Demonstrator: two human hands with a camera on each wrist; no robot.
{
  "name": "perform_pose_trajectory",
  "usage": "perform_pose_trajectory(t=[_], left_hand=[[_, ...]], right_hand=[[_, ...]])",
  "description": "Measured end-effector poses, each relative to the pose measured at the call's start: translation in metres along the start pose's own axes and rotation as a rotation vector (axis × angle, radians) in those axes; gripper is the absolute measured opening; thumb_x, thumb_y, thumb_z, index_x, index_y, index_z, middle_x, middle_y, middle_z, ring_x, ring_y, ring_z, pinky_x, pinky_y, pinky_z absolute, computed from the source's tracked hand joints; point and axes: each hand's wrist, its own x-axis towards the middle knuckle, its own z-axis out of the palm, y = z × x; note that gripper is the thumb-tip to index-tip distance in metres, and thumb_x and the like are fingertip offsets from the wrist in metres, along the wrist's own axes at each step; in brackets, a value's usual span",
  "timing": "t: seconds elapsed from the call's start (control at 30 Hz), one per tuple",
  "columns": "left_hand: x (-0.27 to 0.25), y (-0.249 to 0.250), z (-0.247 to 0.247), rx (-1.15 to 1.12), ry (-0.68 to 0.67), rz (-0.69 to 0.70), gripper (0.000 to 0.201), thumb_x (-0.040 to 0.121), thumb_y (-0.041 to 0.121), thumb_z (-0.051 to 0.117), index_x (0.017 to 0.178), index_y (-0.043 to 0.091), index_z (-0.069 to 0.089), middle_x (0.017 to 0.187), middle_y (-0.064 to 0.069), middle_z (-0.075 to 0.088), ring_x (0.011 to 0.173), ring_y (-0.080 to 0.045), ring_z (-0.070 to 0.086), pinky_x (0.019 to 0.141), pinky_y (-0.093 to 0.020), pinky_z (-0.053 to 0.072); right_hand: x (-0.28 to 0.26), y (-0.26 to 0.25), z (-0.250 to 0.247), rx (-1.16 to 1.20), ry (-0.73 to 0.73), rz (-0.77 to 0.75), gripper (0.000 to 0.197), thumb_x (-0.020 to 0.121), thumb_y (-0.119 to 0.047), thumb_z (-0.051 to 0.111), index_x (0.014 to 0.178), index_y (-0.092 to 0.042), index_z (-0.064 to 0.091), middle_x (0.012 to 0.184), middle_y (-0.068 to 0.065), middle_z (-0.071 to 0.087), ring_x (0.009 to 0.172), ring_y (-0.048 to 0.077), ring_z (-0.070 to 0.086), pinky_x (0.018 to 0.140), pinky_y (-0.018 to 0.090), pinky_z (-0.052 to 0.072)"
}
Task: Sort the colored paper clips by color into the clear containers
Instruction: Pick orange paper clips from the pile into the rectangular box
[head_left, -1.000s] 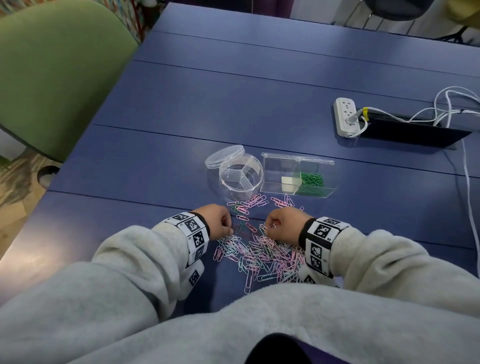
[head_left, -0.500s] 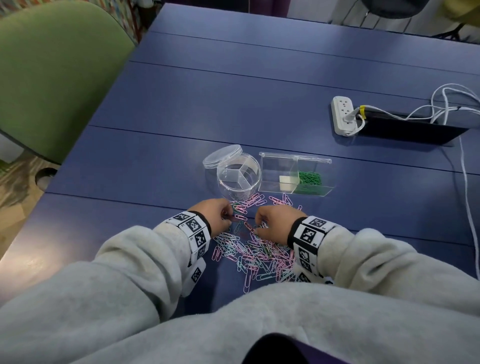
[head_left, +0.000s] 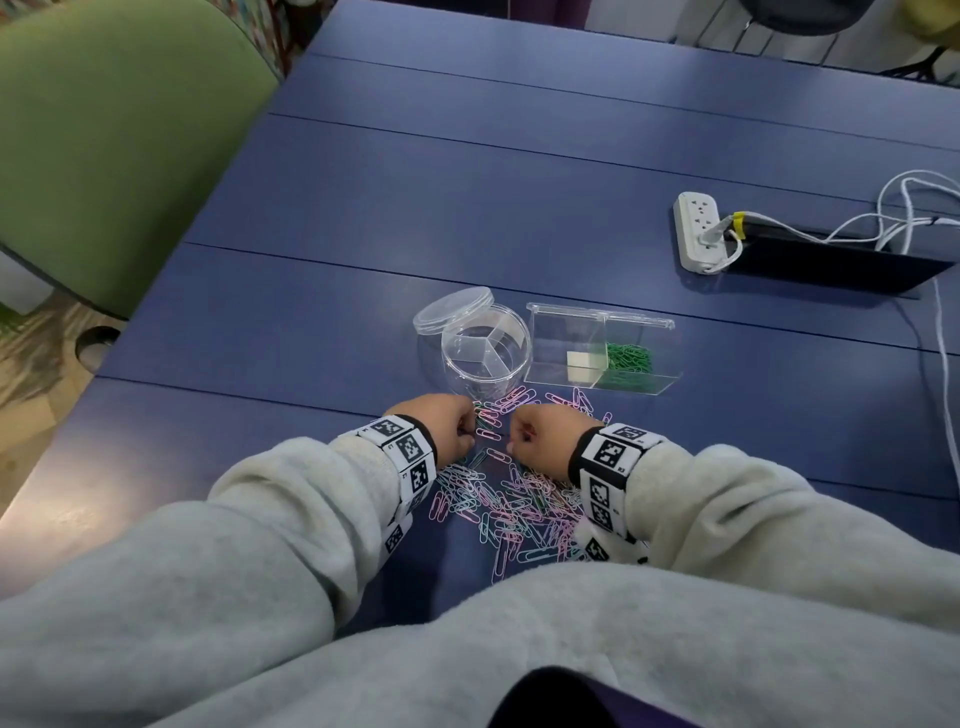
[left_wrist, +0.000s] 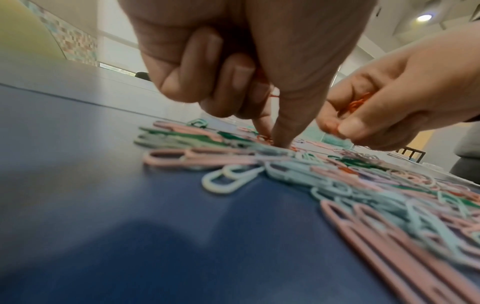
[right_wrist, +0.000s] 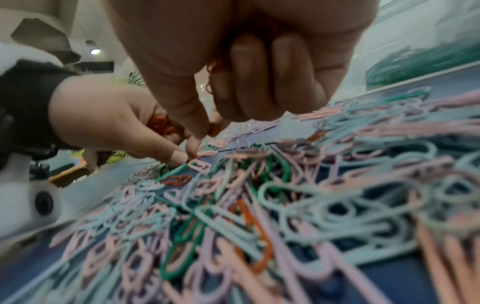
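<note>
Both hands have shifted toward frame center, left hand (head_left: 453, 427) and right hand (head_left: 540, 441) each curled around orange clips (right_wrist: 162, 124), fingertips pinching into the clip pile (head_left: 511, 506).

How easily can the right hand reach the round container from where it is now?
Probably easily: the right hand is just short of the round container, whose top is open, with only loose clips between them.

Two clear containers (head_left: 545, 348); one lid (head_left: 453, 310); two hands (head_left: 540, 439).
</note>
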Motion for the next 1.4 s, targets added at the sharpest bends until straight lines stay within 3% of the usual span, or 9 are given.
perform_pose_trajectory(t=[0.23,0.33,0.53,0.7,0.83,0.93,1.13,1.27,1.4], left_hand=[[0.0,-0.001,-0.002,-0.057,-0.003,0.03,0.005,0.089,0.026,0.054,0.086,0.024,0.051,0.084,0.007,0.055,0.081,-0.017,0.054,0.072,-0.026,0.043],[-0.001,0.0,-0.003,-0.19,0.028,-0.036,0.009,0.091,0.022,0.045,0.083,0.019,0.045,0.077,0.002,0.051,0.075,-0.02,0.05,0.068,-0.027,0.04],[-0.008,0.002,-0.01,-0.509,0.057,-0.102,0.015,0.091,0.013,0.039,0.077,0.018,0.041,0.068,0.0,0.055,0.055,-0.013,0.044,0.054,-0.025,0.037],[-0.009,0.002,-0.003,-0.603,0.015,-0.085,0.023,0.086,0.002,0.039,0.078,0.024,0.045,0.062,0.0,0.052,0.054,-0.015,0.044,0.054,-0.024,0.037],[-0.014,0.009,-0.005,-0.754,-0.101,-0.098,0.037,0.082,-0.009,0.032,0.075,0.016,0.058,0.055,0.0,0.048,0.041,-0.008,0.036,0.038,-0.016,0.028],[-0.019,0.012,-0.007,-0.698,-0.148,-0.058,0.032,0.085,-0.007,0.043,0.062,0.013,0.051,0.044,0.008,0.041,0.036,-0.004,0.033,0.034,-0.011,0.027],[-0.014,0.012,0.002,-0.33,-0.111,0.002,0.03,0.077,0.04,0.072,0.065,0.022,0.051,0.061,0.01,0.05,0.059,-0.009,0.047,0.059,-0.022,0.041],[-0.016,0.017,0.004,-0.106,-0.098,0.062,0.013,0.078,0.034,0.071,0.087,0.032,0.062,0.085,0.012,0.057,0.082,-0.01,0.056,0.072,-0.022,0.043],[-0.016,0.023,0.006,0.003,-0.092,0.083,0.014,0.08,0.029,0.068,0.094,0.029,0.064,0.088,0.013,0.057,0.083,-0.01,0.055,0.071,-0.021,0.042]], right_hand=[[-0.011,0.019,-0.008,0.379,0.115,0.08,0.034,0.1,-0.024,0.031,0.073,-0.013,0.048,0.072,0.004,0.049,0.07,0.018,0.048,0.075,0.032,0.042],[-0.019,0.023,-0.014,0.359,0.13,0.098,0.046,0.102,-0.034,0.032,0.106,0.0,0.061,0.099,0.015,0.064,0.097,0.026,0.059,0.089,0.032,0.044],[-0.028,0.039,-0.014,0.547,0.138,0.131,0.032,0.102,-0.026,0.035,0.076,-0.015,0.05,0.058,-0.002,0.045,0.033,-0.001,0.035,0.038,0.012,0.032],[-0.034,0.049,-0.013,0.525,0.157,0.129,0.025,0.1,-0.024,0.04,0.086,-0.023,0.06,0.058,-0.005,0.048,0.042,0.004,0.037,0.04,0.014,0.034],[-0.041,0.052,-0.014,0.477,0.165,0.118,0.029,0.1,-0.032,0.041,0.078,-0.023,0.058,0.059,-0.005,0.042,0.048,0.009,0.035,0.048,0.021,0.034],[-0.046,0.057,-0.011,0.469,0.161,0.14,0.036,0.099,-0.039,0.039,0.069,-0.019,0.046,0.058,-0.004,0.039,0.048,0.01,0.034,0.05,0.022,0.032],[-0.05,0.065,-0.007,0.559,0.176,0.196,0.041,0.097,-0.047,0.037,0.068,-0.018,0.04,0.055,-0.004,0.036,0.044,0.011,0.03,0.046,0.023,0.031],[-0.052,0.073,-0.005,0.446,0.228,0.192,0.029,0.097,-0.041,0.044,0.081,-0.016,0.046,0.063,-0.004,0.043,0.05,0.009,0.036,0.05,0.021,0.034],[-0.054,0.079,-0.001,0.386,0.241,0.19,0.008,0.094,-0.029,0.054,0.092,-0.022,0.051,0.079,-0.009,0.053,0.062,0.006,0.046,0.054,0.018,0.038]])
